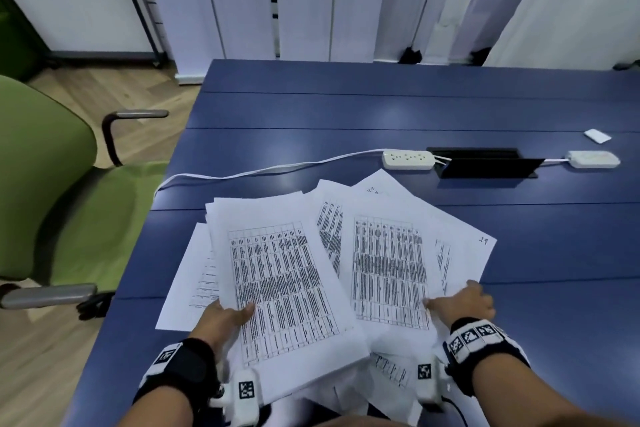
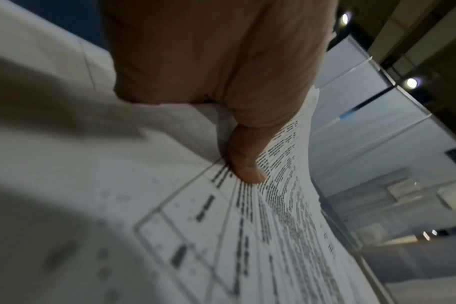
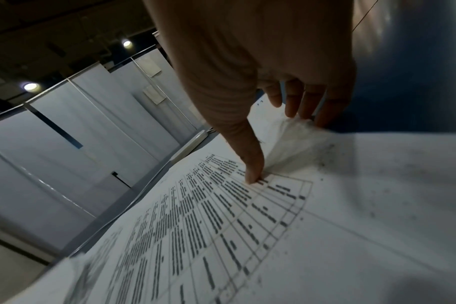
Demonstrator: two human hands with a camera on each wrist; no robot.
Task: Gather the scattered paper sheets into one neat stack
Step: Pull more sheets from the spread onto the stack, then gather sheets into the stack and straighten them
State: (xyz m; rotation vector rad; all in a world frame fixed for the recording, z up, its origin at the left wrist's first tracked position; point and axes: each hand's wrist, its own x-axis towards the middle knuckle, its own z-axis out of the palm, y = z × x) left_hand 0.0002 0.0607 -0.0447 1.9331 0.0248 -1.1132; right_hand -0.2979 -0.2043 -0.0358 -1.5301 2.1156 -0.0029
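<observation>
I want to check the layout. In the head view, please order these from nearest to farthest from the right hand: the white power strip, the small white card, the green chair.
From the right hand:
1. White power strip, ahead on the blue table, slightly left.
2. Small white card, far ahead on the right.
3. Green chair, off the table, far left.

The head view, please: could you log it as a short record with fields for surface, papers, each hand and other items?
surface: blue table
papers: printed sheets fanned out and overlapping near the front edge, not yet one stack
left hand: grips a thick bundle, thumb on top
right hand: pinches the right edge of the sheets, thumb on top
other items: power strip with white cable, white adapter, green chair on the left
</observation>
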